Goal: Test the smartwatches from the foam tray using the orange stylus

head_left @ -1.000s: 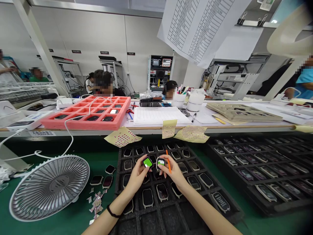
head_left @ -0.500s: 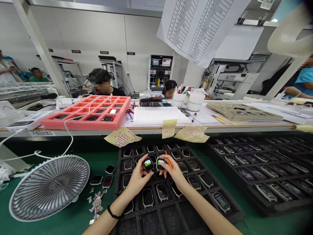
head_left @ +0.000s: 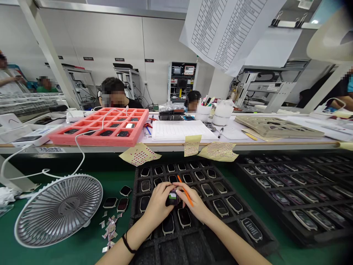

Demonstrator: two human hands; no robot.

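My left hand (head_left: 159,201) is closed around a smartwatch body (head_left: 173,197) without a strap, its screen lit with a green and white patch. Across from it, my right hand (head_left: 193,204) grips a slim orange stick-like tool (head_left: 186,191), and its fingertips are at the watch's right edge. Whether the right fingers also hold the watch I cannot tell. Both hands are above a black foam tray (head_left: 168,250), where dark-screened watch bodies (head_left: 184,217) lie in separate compartments. Some compartments behind the hands are hidden.
Another black tray of watches (head_left: 306,219) lies to the right. At left are a grey fan (head_left: 59,211), loose watches (head_left: 110,202) and paper scraps (head_left: 110,228). A shelf above bears a pink foam tray (head_left: 96,138) and papers (head_left: 179,130). People sit beyond.
My hands have come together, and the left one has tilted its watch. The second lit watch at my right fingers no longer shows. The orange tool has shifted slightly left and lower.
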